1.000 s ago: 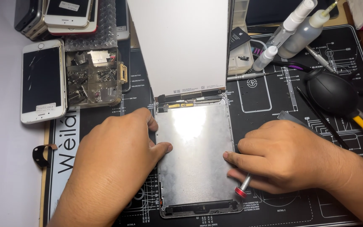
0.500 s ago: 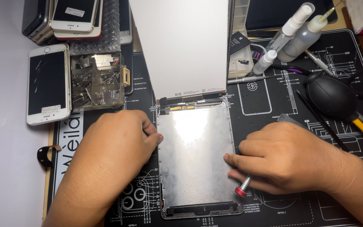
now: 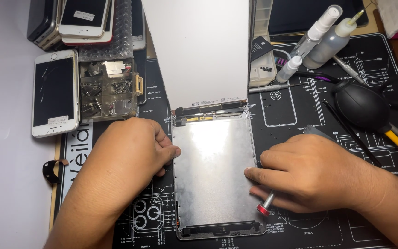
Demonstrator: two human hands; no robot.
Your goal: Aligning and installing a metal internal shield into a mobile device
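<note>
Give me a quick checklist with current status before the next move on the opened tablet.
1. Left hand steadies the tablet housing at its left edge: ok.
2. Right hand grips the red-capped screwdriver at the right edge: ok.
3. Screwdriver tip seated on a screw: cannot tell, fingers hide it.
4. Screen panel folded up clear of the metal plate: ok.
5. Cables at the hinge unstrained: cannot tell.
6. Parts tray within reach beside the left hand: ok.
</note>
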